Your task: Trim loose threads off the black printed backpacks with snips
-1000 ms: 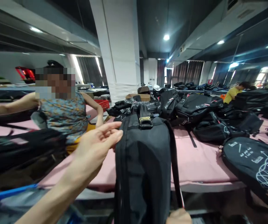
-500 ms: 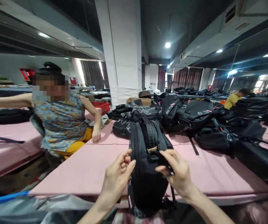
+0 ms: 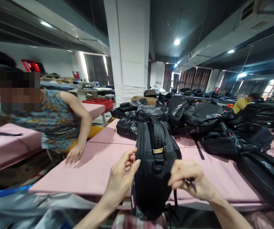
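Note:
A black backpack [image 3: 152, 187] stands on end at the table's near edge, in front of my body. Its top faces me, with a carry handle, a gold-coloured metal plate and a dark loop. My left hand [image 3: 122, 175] is at its left side, half curled, thumb and fingers apart, fingertips at the bag's edge. At the right side, my right hand [image 3: 190, 178] is closed round a small dark tool [image 3: 192, 184], mostly hidden by the fingers, perhaps thread snips. Its thumb and forefinger come together close to the bag's right edge; whether they pinch anything there is hidden.
Black backpacks [image 3: 203, 116], some with white line patterns, are heaped across the back and right of the pink-covered table [image 3: 84, 175]. At left a co-worker [image 3: 62, 117] leans with one hand on the table. A red crate [image 3: 101, 104] and a white pillar [image 3: 129, 57] stand behind.
My right hand has moved right and down, off the dark loop to the bag's right side. My left hand stays nearly put. The co-worker has leaned closer and leftward.

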The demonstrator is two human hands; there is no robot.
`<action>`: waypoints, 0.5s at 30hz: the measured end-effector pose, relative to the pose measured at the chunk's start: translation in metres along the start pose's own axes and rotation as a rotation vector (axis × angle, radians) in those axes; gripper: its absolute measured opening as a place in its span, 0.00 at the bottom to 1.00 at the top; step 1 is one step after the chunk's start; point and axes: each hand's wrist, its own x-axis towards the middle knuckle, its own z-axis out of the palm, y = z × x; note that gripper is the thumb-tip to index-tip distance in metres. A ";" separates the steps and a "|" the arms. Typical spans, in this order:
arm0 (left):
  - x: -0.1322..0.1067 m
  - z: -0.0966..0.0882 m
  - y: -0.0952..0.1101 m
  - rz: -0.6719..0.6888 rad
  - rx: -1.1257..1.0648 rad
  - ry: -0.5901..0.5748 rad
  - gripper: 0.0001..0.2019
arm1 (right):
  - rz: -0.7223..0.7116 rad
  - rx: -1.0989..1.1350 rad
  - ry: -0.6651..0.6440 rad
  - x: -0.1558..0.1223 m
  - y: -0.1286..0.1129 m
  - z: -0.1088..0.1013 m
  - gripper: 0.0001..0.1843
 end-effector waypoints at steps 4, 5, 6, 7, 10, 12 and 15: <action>0.004 -0.008 -0.001 0.044 0.069 -0.030 0.16 | 0.176 -0.108 0.370 0.016 0.028 -0.018 0.07; 0.003 -0.009 0.000 0.054 0.088 -0.042 0.16 | 0.251 -0.109 0.437 0.026 0.042 -0.024 0.09; 0.002 -0.010 0.002 0.061 0.101 -0.057 0.16 | 0.331 -0.067 0.472 0.037 0.058 -0.030 0.12; 0.002 -0.012 0.003 0.064 0.106 -0.078 0.16 | 0.405 -0.002 0.516 0.049 0.074 -0.035 0.16; 0.008 -0.023 0.004 0.043 0.091 -0.161 0.18 | 0.519 0.063 0.496 0.083 0.117 -0.045 0.21; 0.024 -0.036 -0.002 0.014 0.089 -0.194 0.20 | 0.535 0.035 0.392 0.094 0.134 -0.044 0.20; 0.067 -0.058 -0.019 -0.015 0.141 -0.106 0.22 | 0.483 -0.063 0.271 0.088 0.136 -0.033 0.17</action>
